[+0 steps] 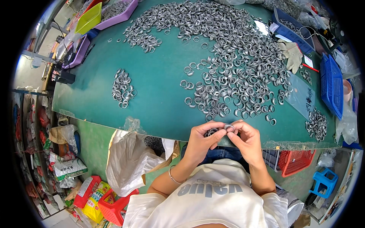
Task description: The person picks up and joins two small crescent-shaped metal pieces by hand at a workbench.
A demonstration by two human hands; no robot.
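Note:
At the table's front edge, both my hands meet on one grey metal ring (229,128). My left hand (203,140) pinches its left side, and more rings (210,132) sit curled in that palm. From the other side, my right hand (246,140) grips the same ring between thumb and fingers. A broad heap of similar metal rings (243,72) spreads just beyond my hands and up to the far side. One small separate pile of rings (123,87) lies to the left, another pile (316,124) at the right edge.
The green table (159,106) has taped edges. A blue basket (331,85), a clear plastic sheet (302,97) and a work glove (292,56) lie to the right. Purple and yellow trays (88,18) stand far left. Below the edge hangs an open sack (129,159); a red crate (295,162) is lower right.

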